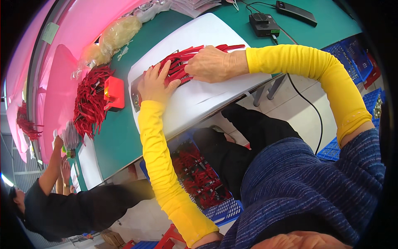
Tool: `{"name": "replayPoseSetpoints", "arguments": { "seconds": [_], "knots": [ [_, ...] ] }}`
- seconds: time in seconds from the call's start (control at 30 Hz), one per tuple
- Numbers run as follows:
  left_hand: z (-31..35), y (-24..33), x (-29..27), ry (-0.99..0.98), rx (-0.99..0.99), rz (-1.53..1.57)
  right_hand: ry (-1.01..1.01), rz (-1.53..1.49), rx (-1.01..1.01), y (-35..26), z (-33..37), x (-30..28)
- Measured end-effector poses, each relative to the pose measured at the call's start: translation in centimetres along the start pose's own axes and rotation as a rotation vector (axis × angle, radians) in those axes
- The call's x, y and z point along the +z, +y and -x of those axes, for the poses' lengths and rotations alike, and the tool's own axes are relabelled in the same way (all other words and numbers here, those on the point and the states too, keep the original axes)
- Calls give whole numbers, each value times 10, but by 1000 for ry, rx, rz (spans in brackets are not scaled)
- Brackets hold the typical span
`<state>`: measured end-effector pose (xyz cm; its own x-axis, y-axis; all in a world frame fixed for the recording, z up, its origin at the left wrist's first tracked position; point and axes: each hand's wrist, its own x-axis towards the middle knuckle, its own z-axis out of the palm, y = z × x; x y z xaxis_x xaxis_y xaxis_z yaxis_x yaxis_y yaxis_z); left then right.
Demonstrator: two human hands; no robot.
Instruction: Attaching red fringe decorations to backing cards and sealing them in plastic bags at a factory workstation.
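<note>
Red ribbon strips (178,58) lie side by side over a flat dark piece (136,97) on a large white sheet. My left hand (153,85) rests on their left end and the dark piece, fingers spread. Over the right part of the strips, my right hand (209,64) is closed with its fingers curled round some of them; their loose ends (232,47) reach out beyond it. The fingertips of my right hand are partly hidden. Both forearms wear yellow sleeves.
The white sheet (186,106) covers part of a green table (120,139). Left are a heap of red ribbons (89,99), a red holder (115,93) and plastic bags (118,35). A black device (264,25) with cables stands far right. A co-worker (62,207) works at left; crates (224,209) sit below.
</note>
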<state>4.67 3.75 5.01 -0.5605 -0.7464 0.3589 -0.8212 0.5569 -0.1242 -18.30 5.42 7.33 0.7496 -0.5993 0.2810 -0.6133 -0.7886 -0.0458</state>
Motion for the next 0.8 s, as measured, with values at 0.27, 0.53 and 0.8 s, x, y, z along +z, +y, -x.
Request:
{"name": "replayPoseSetpoints", "arguments": {
  "seconds": [0.27, 0.53, 0.8],
  "knots": [
    [4, 2, -1, 17, 6, -22, -25, 128, -20, 11, -4, -2],
    [4, 4, 6, 69, -8, -59, 119, -235, 88, 32, -28, -6],
    [10, 4, 7, 27, -112, 35, 304, -318, 2, 21, -65, 4]
  ]
}}
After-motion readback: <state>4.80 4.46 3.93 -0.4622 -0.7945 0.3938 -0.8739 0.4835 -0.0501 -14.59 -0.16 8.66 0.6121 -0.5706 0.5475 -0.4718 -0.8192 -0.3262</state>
